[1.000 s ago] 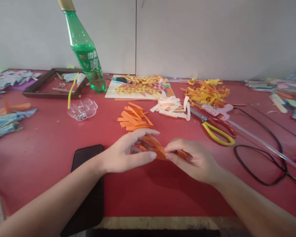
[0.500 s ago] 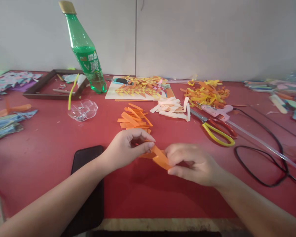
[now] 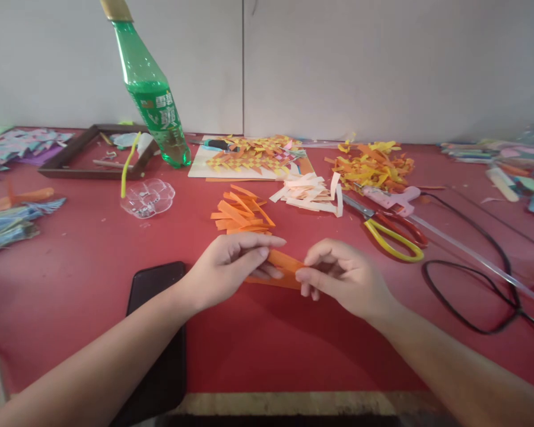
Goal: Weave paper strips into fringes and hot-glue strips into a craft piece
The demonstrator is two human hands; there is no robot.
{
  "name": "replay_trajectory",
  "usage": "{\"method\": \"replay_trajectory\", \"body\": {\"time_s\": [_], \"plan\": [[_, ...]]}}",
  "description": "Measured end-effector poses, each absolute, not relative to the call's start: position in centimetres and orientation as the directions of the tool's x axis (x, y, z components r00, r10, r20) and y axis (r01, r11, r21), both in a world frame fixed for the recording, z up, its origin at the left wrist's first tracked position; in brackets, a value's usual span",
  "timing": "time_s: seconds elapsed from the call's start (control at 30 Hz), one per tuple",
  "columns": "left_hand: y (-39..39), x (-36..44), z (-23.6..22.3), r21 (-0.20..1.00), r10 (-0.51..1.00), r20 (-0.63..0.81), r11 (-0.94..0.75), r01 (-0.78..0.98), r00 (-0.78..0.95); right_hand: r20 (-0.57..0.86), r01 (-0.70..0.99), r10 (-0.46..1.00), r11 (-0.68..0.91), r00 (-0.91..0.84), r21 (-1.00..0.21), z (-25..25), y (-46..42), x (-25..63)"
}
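An orange paper strip [image 3: 285, 261] is stretched between my two hands, above the red table. My left hand [image 3: 231, 264] grips its left end between thumb and fingers, with the index finger extended along it. The thumb and index finger of my right hand [image 3: 345, 276] pinch the right end. More orange paper shows beneath the strip, partly hidden by the fingers. Just beyond my left hand lies a pile of orange paper strips [image 3: 240, 212]. A pile of pale pink paper strips [image 3: 309, 193] is a little farther right.
Scissors [image 3: 385, 231] and a pink glue gun [image 3: 394, 198] with a black cable lie at the right. A black phone [image 3: 158, 344] rests under my left forearm. Behind stand a green bottle [image 3: 153, 101], a dark frame [image 3: 56, 166] and a clear flower-shaped dish [image 3: 148, 198].
My right hand has turned and risen slightly, its pinch now at the strip's end. The orange strip has gone from slanting to nearly level. My left index finger has straightened.
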State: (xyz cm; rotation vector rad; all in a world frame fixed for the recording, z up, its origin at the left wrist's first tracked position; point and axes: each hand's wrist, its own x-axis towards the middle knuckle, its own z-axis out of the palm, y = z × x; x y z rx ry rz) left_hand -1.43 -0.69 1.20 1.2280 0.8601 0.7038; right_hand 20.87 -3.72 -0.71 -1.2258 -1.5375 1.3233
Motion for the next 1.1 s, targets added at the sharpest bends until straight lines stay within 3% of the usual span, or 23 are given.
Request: {"method": "replay_trajectory", "body": {"time_s": [0.27,0.43,0.73,1.1], "plan": [[-0.45,-1.32,0.65,0.984,0.889,-0.125,0.054,0.17,0.44,-0.049,0.2,0.973,-0.003,-0.225,-0.98,-0.54,-3.62,20.7],[-0.33,-1.21,0.48,0.983,0.898,-0.089,0.009,0.185,0.432,-0.068,0.216,0.961,-0.009,-0.267,-0.976,-0.74,-3.8,20.75],[-0.21,-1.64,0.51,0.988,0.886,-0.147,0.108,0.114,0.44,0.021,0.211,0.97,0.075,-0.244,-0.975,-0.9,-3.74,20.91],[0.23,-1.85,0.32,0.966,0.885,-0.241,0.258,0.01,0.399,0.108,0.08,0.974,0.126,-0.201,-0.989,-0.85,-3.82,21.03]]}}
